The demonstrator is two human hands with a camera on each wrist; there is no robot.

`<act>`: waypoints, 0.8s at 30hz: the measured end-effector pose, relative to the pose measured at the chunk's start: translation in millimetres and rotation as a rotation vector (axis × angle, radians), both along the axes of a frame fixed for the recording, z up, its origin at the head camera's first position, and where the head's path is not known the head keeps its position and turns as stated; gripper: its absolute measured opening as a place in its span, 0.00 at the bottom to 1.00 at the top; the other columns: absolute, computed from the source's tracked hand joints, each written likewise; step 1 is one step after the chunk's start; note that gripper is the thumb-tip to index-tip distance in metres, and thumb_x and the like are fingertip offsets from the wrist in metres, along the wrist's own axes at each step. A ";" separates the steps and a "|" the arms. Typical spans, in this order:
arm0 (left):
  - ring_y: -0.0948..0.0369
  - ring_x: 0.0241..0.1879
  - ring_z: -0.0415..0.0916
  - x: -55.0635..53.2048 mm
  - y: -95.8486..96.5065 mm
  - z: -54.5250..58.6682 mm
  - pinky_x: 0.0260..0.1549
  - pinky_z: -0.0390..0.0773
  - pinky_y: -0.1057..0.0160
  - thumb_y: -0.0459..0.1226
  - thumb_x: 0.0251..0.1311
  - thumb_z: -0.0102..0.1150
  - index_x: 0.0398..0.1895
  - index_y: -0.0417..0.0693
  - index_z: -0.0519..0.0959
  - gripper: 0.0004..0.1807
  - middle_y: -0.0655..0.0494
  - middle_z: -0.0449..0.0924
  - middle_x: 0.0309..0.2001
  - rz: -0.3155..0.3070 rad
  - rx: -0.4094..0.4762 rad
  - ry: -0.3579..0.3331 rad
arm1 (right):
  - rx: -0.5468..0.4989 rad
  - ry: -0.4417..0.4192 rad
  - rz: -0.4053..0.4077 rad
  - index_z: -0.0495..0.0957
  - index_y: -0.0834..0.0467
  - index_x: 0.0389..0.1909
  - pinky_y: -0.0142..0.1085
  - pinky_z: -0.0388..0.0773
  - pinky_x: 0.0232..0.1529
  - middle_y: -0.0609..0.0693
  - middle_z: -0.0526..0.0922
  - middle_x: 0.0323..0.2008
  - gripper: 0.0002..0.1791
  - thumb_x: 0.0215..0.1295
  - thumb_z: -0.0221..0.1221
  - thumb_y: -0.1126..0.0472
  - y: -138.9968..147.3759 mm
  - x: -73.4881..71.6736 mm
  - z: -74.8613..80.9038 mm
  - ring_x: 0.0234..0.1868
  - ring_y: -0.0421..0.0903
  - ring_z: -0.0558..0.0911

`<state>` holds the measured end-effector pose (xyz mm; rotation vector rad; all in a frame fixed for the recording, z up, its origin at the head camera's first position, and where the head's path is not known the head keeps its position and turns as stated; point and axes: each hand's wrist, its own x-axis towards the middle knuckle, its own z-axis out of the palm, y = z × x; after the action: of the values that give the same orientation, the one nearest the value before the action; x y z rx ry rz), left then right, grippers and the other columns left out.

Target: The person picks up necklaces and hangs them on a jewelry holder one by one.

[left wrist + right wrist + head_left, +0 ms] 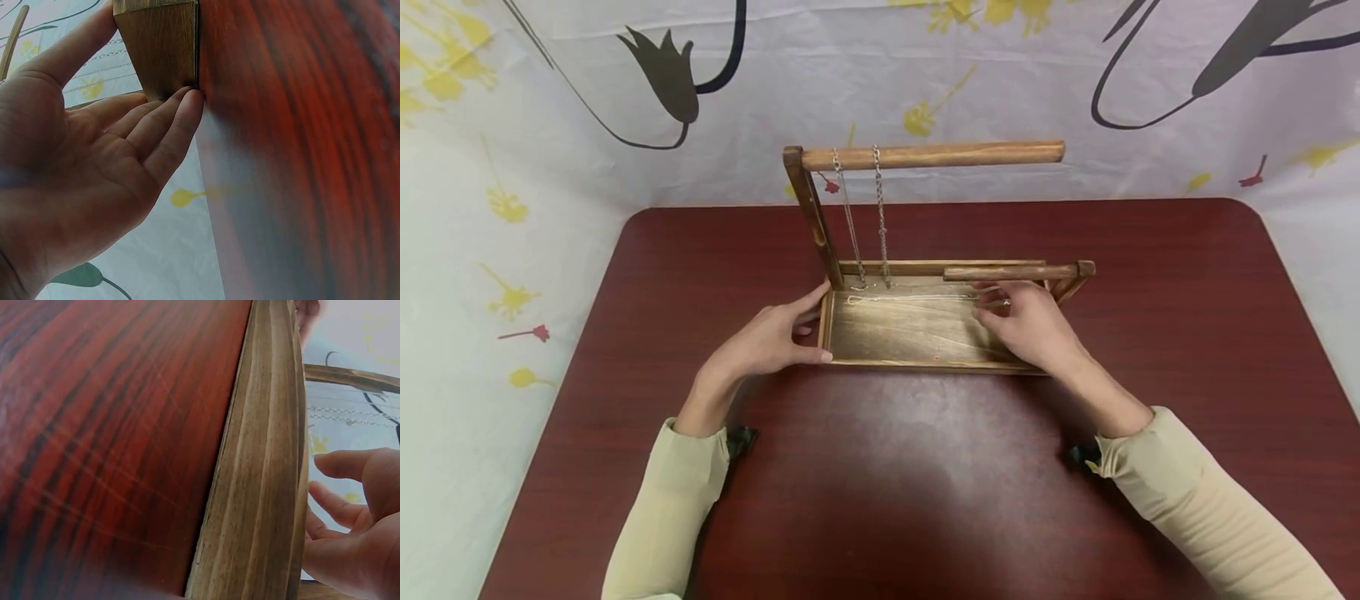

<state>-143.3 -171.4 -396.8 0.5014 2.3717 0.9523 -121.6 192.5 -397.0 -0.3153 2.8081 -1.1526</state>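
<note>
A wooden jewelry stand [925, 364] has a shallow tray base, a tall bar on the left and a lower bar on the right. My left hand [767, 337] grips the tray's left end, the thumb at the front corner and the fingers toward the back. In the tray lies a thin necklace [910, 298], stretched lengthwise. Over the tray's right part is my right hand [1030, 321], fingertips near the necklace's right end, thumb and index finger apart in the right wrist view. Whether they touch the necklace is hidden.
Two chain necklaces, one thin [848, 208] and one thicker [881, 212], hang from the tall upper bar [940, 156]. The lower bar [1015, 272] extends just above my right fingers. The stand sits on a dark red table [910, 492], with a patterned cloth [820, 75] behind it.
</note>
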 end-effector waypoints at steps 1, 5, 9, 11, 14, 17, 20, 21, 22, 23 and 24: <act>0.49 0.60 0.75 -0.1 0.2 -0.4 0.59 0.74 0.49 0.45 0.55 0.74 0.81 0.64 0.45 0.57 0.44 0.66 0.70 -0.003 0.000 0.000 | 0.006 0.001 -0.002 0.79 0.64 0.55 0.50 0.78 0.49 0.61 0.86 0.46 0.18 0.66 0.62 0.64 -0.1 -0.1 -0.5 0.47 0.57 0.85; 0.50 0.60 0.76 -0.2 0.6 -1.9 0.59 0.74 0.50 0.45 0.55 0.74 0.81 0.64 0.45 0.57 0.44 0.66 0.70 -0.007 -0.001 0.005 | 0.042 -0.001 -0.022 0.81 0.65 0.53 0.49 0.80 0.46 0.61 0.86 0.45 0.16 0.65 0.63 0.64 -0.6 -0.5 -2.5 0.43 0.56 0.86; 0.49 0.60 0.76 2.0 -0.8 -2.9 0.58 0.74 0.49 0.45 0.55 0.74 0.81 0.64 0.45 0.57 0.44 0.66 0.70 -0.002 -0.006 0.001 | 0.087 0.005 -0.036 0.83 0.66 0.49 0.48 0.79 0.44 0.59 0.87 0.44 0.15 0.65 0.63 0.62 -2.6 -1.6 -4.1 0.41 0.54 0.86; 0.49 0.60 0.75 3.4 -2.0 -3.2 0.58 0.74 0.48 0.45 0.55 0.74 0.81 0.64 0.44 0.57 0.44 0.65 0.71 0.000 -0.005 -0.006 | 0.105 0.013 -0.035 0.84 0.66 0.48 0.48 0.79 0.42 0.59 0.87 0.43 0.15 0.66 0.62 0.61 -3.8 -2.3 -4.7 0.39 0.53 0.86; 0.50 0.61 0.75 4.1 -2.7 -4.1 0.58 0.74 0.48 0.46 0.56 0.73 0.80 0.66 0.44 0.57 0.45 0.64 0.71 0.002 -0.008 -0.012 | 0.126 0.025 -0.038 0.83 0.65 0.49 0.48 0.78 0.40 0.59 0.87 0.42 0.16 0.67 0.62 0.58 -4.8 -3.5 -5.6 0.36 0.52 0.85; 0.50 0.61 0.75 3.6 -2.5 -3.4 0.58 0.74 0.48 0.47 0.56 0.73 0.80 0.67 0.43 0.57 0.45 0.64 0.71 0.006 -0.006 -0.009 | 0.128 0.025 -0.038 0.83 0.63 0.50 0.48 0.78 0.39 0.59 0.87 0.42 0.19 0.68 0.63 0.53 -6.0 -5.2 -6.5 0.36 0.51 0.84; 0.49 0.61 0.75 2.3 -1.6 -2.8 0.58 0.74 0.48 0.47 0.55 0.73 0.80 0.66 0.44 0.57 0.45 0.64 0.71 0.007 -0.004 0.000 | 0.119 0.031 -0.033 0.82 0.61 0.51 0.45 0.77 0.37 0.58 0.86 0.42 0.19 0.68 0.63 0.51 -7.5 -7.1 -7.7 0.34 0.49 0.83; 0.49 0.61 0.75 2.0 -1.3 -2.7 0.58 0.74 0.48 0.47 0.55 0.74 0.80 0.67 0.44 0.57 0.45 0.64 0.71 0.009 -0.005 -0.001 | 0.122 0.037 -0.028 0.82 0.61 0.51 0.44 0.76 0.35 0.57 0.86 0.40 0.19 0.68 0.64 0.51 -8.2 -7.7 -8.2 0.32 0.48 0.83; 0.49 0.61 0.75 1.7 -1.2 -3.0 0.58 0.74 0.48 0.47 0.55 0.74 0.80 0.66 0.44 0.57 0.45 0.64 0.71 0.007 -0.005 -0.003 | 0.125 0.036 -0.023 0.83 0.60 0.51 0.43 0.74 0.32 0.56 0.86 0.36 0.19 0.68 0.63 0.51 -8.6 -8.1 -9.0 0.29 0.47 0.81; 0.49 0.61 0.75 1.5 -0.9 -3.2 0.58 0.74 0.48 0.47 0.55 0.74 0.80 0.67 0.44 0.57 0.45 0.64 0.71 0.008 -0.005 -0.006 | 0.132 0.040 -0.021 0.83 0.60 0.50 0.41 0.72 0.29 0.55 0.85 0.31 0.18 0.68 0.64 0.52 -8.9 -8.5 -9.8 0.25 0.46 0.78; 0.49 0.61 0.75 1.3 -0.8 -3.2 0.58 0.74 0.48 0.46 0.55 0.74 0.80 0.66 0.44 0.57 0.45 0.64 0.71 0.007 -0.004 -0.008 | 0.139 0.047 -0.020 0.84 0.60 0.50 0.40 0.70 0.27 0.54 0.84 0.28 0.17 0.67 0.64 0.53 -9.0 -9.0 -10.8 0.22 0.45 0.75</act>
<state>-142.0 -172.2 -400.1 0.4870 2.3695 0.9508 -130.7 183.5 -407.8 -0.3079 2.9195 -0.9586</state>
